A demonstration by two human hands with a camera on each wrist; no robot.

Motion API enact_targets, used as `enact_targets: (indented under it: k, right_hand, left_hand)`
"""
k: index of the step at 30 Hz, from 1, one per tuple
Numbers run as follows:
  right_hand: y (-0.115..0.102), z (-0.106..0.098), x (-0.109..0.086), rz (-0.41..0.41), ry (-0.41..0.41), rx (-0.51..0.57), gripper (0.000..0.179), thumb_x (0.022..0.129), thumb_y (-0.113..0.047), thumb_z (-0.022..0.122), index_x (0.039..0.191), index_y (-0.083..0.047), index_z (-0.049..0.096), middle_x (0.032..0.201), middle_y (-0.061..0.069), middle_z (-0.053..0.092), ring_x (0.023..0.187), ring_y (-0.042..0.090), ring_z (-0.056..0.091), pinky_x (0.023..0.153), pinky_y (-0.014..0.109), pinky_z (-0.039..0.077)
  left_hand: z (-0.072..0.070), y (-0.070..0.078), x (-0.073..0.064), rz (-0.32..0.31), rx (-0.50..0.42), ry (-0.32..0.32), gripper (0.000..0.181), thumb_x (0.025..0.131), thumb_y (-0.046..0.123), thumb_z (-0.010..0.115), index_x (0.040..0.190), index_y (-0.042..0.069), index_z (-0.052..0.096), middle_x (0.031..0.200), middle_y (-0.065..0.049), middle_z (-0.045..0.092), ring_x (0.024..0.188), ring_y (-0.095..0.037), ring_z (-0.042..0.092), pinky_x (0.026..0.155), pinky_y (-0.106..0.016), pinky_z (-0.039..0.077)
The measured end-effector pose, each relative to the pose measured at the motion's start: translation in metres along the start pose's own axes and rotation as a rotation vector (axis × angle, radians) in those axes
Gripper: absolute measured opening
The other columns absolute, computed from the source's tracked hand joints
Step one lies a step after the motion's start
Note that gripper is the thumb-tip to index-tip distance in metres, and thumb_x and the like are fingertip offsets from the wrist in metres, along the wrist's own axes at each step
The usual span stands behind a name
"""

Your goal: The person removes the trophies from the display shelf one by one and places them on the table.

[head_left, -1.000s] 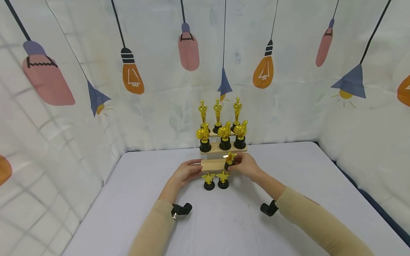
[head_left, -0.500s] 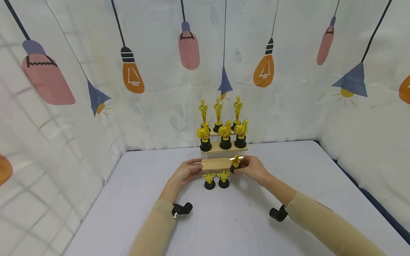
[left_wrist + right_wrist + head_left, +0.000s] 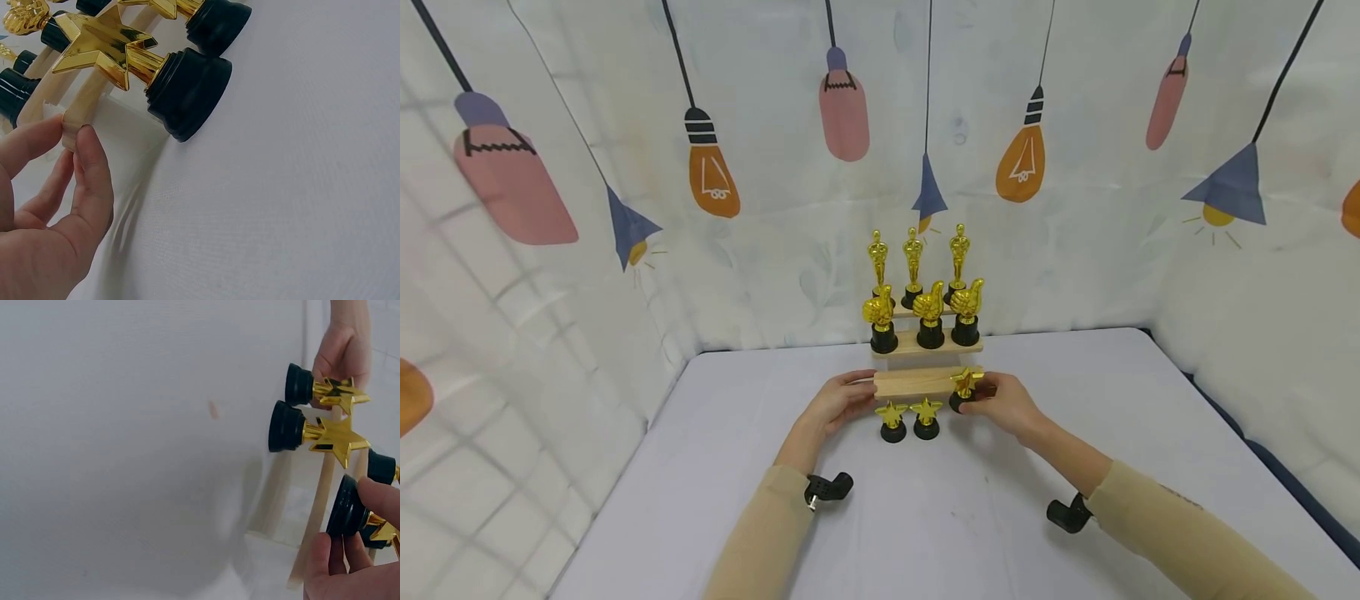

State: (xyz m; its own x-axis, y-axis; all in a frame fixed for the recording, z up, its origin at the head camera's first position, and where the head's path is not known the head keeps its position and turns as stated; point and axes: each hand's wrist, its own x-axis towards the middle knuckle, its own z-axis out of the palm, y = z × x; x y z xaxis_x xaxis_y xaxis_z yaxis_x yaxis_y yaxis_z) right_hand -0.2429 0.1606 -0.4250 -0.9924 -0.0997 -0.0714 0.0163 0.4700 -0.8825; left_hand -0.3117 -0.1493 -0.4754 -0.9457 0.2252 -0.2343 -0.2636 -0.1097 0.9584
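My right hand (image 3: 1011, 403) grips a gold star trophy (image 3: 964, 387) by its black base, at the right end of the lowest wooden shelf board (image 3: 913, 382). In the right wrist view the base (image 3: 345, 509) sits between thumb and fingers, beside the board. My left hand (image 3: 838, 403) pinches the board's left end (image 3: 78, 119) between thumb and fingers. Two more star trophies, a left one (image 3: 892, 421) and a right one (image 3: 927, 417), stand upright on the table just in front of the board.
Behind, three thumbs-up trophies, the middle one (image 3: 929, 314) among them, line the middle shelf (image 3: 906, 345). Three figure trophies, one at the right (image 3: 958, 258), stand on the top shelf. A white cloth covers the table (image 3: 917, 525); a printed curtain (image 3: 775, 275) hangs behind.
My right hand has carried the star trophy rightward and slightly toward me, from over the board to its right end. My left hand stays at the board's left end.
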Motion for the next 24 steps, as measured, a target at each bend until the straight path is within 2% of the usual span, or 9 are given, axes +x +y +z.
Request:
enact_targets:
  k: [7, 14, 24]
  right_hand:
    - [0.009, 0.006, -0.004, 0.011, -0.001, -0.003, 0.054, 0.083, -0.009, 0.085, 0.128, 0.010, 0.062, 0.114, 0.014, 0.069, 0.105, 0.027, 0.064, 0.095, 0.044, 0.053]
    - [0.018, 0.011, -0.004, 0.011, -0.004, -0.032, 0.047, 0.082, -0.009, 0.086, 0.121, 0.007, 0.066, 0.105, 0.010, 0.070, 0.098, 0.024, 0.063, 0.090, 0.041, 0.053]
    - [0.032, 0.018, 0.001, 0.033, -0.013, -0.076, 0.046, 0.080, -0.006, 0.087, 0.119, 0.008, 0.066, 0.100, 0.009, 0.069, 0.094, 0.023, 0.063, 0.083, 0.039, 0.054]
  left_hand:
    - [0.000, 0.000, 0.001, 0.005, 0.002, -0.003, 0.052, 0.096, 0.003, 0.070, 0.145, -0.004, 0.053, 0.136, -0.023, 0.059, 0.104, -0.020, 0.066, 0.089, -0.030, 0.058]
    - [0.000, -0.001, 0.001, 0.004, -0.018, -0.003, 0.051, 0.096, 0.001, 0.070, 0.144, -0.004, 0.053, 0.133, -0.023, 0.061, 0.101, -0.019, 0.067, 0.084, -0.028, 0.058]
    - [0.001, 0.001, -0.001, 0.002, -0.010, 0.000, 0.053, 0.095, 0.002, 0.070, 0.145, -0.004, 0.052, 0.135, -0.023, 0.059, 0.104, -0.021, 0.066, 0.085, -0.029, 0.058]
